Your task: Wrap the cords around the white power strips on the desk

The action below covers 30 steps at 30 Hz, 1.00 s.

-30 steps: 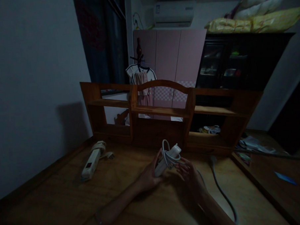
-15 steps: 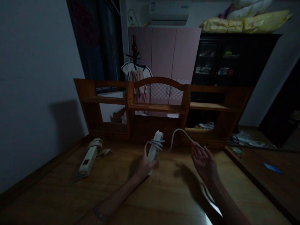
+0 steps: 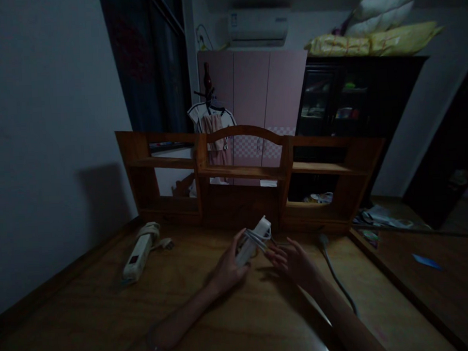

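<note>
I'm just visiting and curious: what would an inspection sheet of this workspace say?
Surface: wooden tabletop, with a wooden shelf unit along its far edge.
Job's things: held power strip, tilted, its cord looped round it; second power strip lying at the left.
Clutter: flat blue item on the brown surface at the right.
Hands: left hand grips the held strip; right hand is beside the cord, too dim to tell whether it holds it.
Cables: grey cable lying on the tabletop, right of the right hand.
Surroundings: pink wardrobe, air conditioner, dark cabinet.
</note>
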Each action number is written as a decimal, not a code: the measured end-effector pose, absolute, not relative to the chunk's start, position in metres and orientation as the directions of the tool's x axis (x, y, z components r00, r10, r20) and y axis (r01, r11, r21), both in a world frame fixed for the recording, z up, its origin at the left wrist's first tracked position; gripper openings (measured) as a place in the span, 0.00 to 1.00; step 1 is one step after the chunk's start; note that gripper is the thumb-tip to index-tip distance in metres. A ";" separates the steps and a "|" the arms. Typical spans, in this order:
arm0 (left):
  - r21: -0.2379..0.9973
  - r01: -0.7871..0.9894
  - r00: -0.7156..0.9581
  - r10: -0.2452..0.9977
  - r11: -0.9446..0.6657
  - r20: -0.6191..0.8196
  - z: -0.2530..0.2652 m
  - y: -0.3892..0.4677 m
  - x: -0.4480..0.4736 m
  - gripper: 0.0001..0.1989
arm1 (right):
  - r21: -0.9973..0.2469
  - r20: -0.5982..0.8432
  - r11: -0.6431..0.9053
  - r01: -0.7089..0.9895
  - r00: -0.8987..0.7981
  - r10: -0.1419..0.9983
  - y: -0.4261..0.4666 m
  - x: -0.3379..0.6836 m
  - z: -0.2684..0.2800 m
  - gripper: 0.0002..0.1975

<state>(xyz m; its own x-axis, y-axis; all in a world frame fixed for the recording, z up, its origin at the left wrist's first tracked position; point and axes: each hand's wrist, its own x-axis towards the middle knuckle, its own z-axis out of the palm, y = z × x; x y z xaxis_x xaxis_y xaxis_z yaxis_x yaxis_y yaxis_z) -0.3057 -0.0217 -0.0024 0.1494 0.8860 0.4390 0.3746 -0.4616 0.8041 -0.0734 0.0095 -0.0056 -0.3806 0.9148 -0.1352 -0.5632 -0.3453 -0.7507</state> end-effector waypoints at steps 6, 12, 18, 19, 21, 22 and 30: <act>0.388 0.549 0.606 0.672 -0.740 0.426 -0.005 -0.029 -0.308 0.40 | -0.835 -0.001 -0.153 -0.528 -0.277 0.961 0.007 -0.080 -0.020 0.20; 0.151 0.463 0.827 0.487 -0.874 0.282 -0.008 -0.035 -0.297 0.50 | -0.837 -0.116 -0.335 -0.433 -0.458 0.881 0.012 -0.086 -0.021 0.18; 0.235 0.514 0.766 0.565 -0.825 0.307 -0.006 -0.035 -0.299 0.50 | -0.867 -0.041 -0.197 -0.458 -0.330 0.943 0.018 -0.079 -0.014 0.13; 0.228 0.534 0.753 0.581 -0.814 0.310 -0.004 -0.035 -0.300 0.50 | -0.861 -0.019 -0.160 -0.483 -0.282 0.959 0.017 -0.075 -0.011 0.13; 0.216 0.583 0.717 0.621 -0.783 0.316 0.000 -0.037 -0.301 0.51 | -0.844 0.018 -0.089 -0.529 -0.193 0.981 0.016 -0.067 -0.005 0.14; 0.218 0.614 0.689 0.650 -0.759 0.321 0.002 -0.038 -0.300 0.51 | -0.831 0.042 -0.048 -0.554 -0.148 0.988 0.017 -0.062 -0.002 0.15; 0.509 0.785 0.172 0.914 -0.352 0.366 -0.010 -0.029 -0.302 0.42 | -0.643 0.058 0.131 -0.755 0.123 0.991 0.041 -0.019 -0.004 0.13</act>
